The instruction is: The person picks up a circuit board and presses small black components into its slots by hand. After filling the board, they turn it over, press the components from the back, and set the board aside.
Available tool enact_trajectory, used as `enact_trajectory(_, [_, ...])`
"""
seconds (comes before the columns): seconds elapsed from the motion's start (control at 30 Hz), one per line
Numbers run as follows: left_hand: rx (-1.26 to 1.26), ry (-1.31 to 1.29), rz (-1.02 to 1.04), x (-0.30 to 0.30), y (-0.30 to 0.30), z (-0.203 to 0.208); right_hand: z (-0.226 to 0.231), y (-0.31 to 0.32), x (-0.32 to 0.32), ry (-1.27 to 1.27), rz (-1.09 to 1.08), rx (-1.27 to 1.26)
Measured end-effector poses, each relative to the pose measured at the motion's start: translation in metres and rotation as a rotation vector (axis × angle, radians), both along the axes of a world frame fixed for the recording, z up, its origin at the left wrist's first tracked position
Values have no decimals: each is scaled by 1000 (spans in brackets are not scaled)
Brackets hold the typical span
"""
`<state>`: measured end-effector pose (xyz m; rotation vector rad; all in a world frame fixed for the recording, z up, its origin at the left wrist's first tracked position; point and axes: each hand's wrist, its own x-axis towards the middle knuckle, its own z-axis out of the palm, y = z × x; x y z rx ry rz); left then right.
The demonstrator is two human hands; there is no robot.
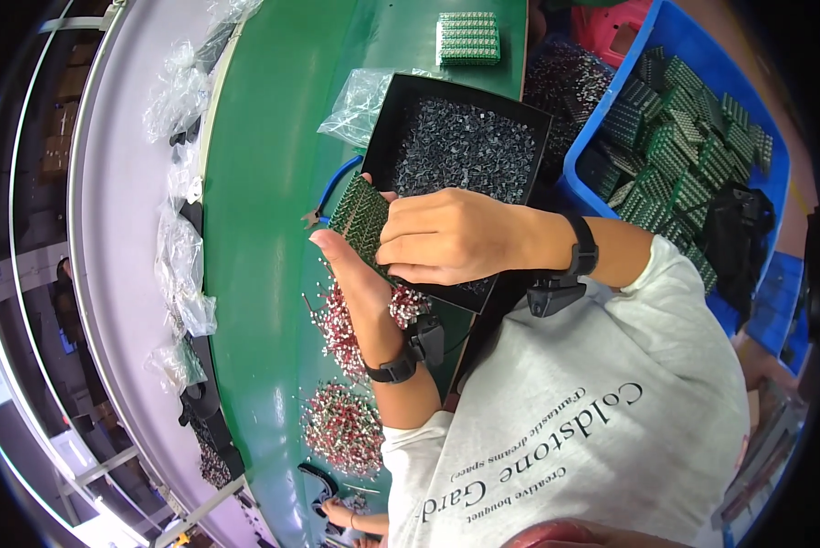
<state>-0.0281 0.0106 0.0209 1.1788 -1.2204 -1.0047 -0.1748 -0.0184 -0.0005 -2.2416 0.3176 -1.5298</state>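
Note:
My left hand (362,283) holds a green circuit board panel (357,217) with rows of small parts. Its thumb stretches along the near left side, and the other fingers go under the panel. Over the panel's right part, my right hand (451,236) is closed, its bent fingertips at the board; whatever they pinch is hidden. Just beyond both hands lies a black tray (382,137) of small dark pieces (469,137). Cutters with a blue handle (329,192) lie left of the panel. Beneath my left wrist spreads a pile of red and white small parts (337,331).
A second red and white pile (341,429) sits nearer, with another person's hand (339,513) below it. Stacked boards (467,38) and a clear plastic bag (359,105) lie on the green table (264,228). At right, a blue bin (581,151) holds many board panels.

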Motion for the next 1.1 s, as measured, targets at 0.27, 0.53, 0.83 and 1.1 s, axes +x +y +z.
enact_trajectory(0.27, [28, -20, 11, 4, 5, -5, 3, 4, -1, 16, 70, 168])
enact_trajectory(0.53, [63, 60, 88, 0, 5, 1, 3, -3, -17, 3, 43, 340])
enact_trajectory(0.83, [1, 40, 46, 0, 1, 4, 2, 0, -11, -20, -36, 201])
enact_trajectory(1.1, [66, 220, 2, -3, 0, 4, -3, 5, -6, 38, -34, -89])
